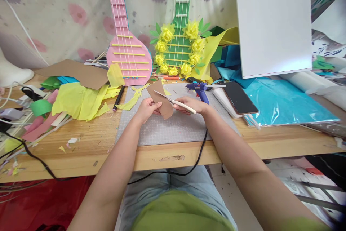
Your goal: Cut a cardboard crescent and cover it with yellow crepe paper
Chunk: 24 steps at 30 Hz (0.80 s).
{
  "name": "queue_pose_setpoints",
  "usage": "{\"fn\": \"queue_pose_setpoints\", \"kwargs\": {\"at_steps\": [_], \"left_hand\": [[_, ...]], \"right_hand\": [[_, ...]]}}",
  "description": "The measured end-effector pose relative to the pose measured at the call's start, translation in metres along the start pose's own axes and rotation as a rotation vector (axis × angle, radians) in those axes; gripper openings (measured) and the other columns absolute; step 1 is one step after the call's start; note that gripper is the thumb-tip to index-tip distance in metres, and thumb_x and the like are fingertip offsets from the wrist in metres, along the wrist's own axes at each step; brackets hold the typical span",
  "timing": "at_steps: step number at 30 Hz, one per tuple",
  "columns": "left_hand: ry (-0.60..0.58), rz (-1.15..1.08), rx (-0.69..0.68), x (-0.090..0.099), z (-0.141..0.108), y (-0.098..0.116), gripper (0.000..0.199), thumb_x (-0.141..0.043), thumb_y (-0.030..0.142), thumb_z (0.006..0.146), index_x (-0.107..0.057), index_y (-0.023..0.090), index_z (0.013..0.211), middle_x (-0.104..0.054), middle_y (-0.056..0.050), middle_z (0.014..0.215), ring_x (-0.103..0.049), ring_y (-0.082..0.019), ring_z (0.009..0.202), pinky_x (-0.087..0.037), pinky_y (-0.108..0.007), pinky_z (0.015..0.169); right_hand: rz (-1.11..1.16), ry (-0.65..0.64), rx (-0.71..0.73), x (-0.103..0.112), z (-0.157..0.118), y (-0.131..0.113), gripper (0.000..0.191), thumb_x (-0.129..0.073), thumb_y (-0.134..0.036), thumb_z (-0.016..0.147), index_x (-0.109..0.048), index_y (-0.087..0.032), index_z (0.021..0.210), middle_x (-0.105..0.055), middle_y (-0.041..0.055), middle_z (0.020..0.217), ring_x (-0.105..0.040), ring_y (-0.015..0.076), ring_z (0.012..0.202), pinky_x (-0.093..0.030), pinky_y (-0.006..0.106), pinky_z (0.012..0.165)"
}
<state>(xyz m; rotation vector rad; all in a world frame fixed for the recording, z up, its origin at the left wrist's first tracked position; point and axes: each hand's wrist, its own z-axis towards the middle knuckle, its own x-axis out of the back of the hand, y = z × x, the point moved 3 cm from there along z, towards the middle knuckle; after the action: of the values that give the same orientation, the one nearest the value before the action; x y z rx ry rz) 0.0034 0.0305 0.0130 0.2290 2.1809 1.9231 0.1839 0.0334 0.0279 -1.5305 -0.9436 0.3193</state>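
My left hand (148,110) pinches a piece of brown cardboard (167,110) by its left side, above the grey cutting mat (151,133). The cardboard has a rounded lower end. In my right hand (192,105) is a pair of scissors (186,107) with white handles, and its blades lie across the cardboard, pointing up and left. Whether the blades are apart is too small to tell. A blue hot glue gun (199,88) with a white glue stick lies on the mat just beyond my right hand.
A pink paper guitar (129,60) and a green one (180,43) with yellow paper flowers lean at the back. Yellow crepe paper (81,99) and a black marker (119,97) lie left. A phone (239,97), blue wrapped paper (286,105) and a white board (274,29) are right. A black cord (201,150) hangs over the edge.
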Motion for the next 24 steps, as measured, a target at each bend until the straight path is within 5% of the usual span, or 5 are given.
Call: {"fn": "queue_pose_setpoints", "kwargs": {"at_steps": [7, 24], "left_hand": [[-0.009, -0.009, 0.02, -0.0005, -0.0016, 0.0027, 0.042, -0.073, 0.039, 0.055, -0.059, 0.012, 0.085, -0.067, -0.005, 0.072, -0.062, -0.017, 0.061, -0.052, -0.031, 0.055], [-0.032, -0.017, 0.025, 0.0012, 0.0013, -0.0027, 0.041, -0.072, 0.039, 0.058, -0.06, 0.013, 0.087, -0.067, -0.005, 0.071, -0.063, -0.018, 0.062, -0.052, -0.032, 0.057]], "right_hand": [[0.077, 0.015, -0.09, 0.001, 0.0003, 0.0013, 0.045, -0.063, -0.055, 0.067, -0.037, -0.019, 0.065, -0.033, -0.0106, 0.044, -0.03, 0.0023, 0.034, -0.022, 0.017, 0.033], [0.057, 0.022, -0.06, 0.0054, 0.0014, 0.0051, 0.044, -0.064, -0.054, 0.066, -0.039, -0.018, 0.061, -0.037, -0.01, 0.041, -0.032, 0.0022, 0.031, -0.024, 0.016, 0.029]]}}
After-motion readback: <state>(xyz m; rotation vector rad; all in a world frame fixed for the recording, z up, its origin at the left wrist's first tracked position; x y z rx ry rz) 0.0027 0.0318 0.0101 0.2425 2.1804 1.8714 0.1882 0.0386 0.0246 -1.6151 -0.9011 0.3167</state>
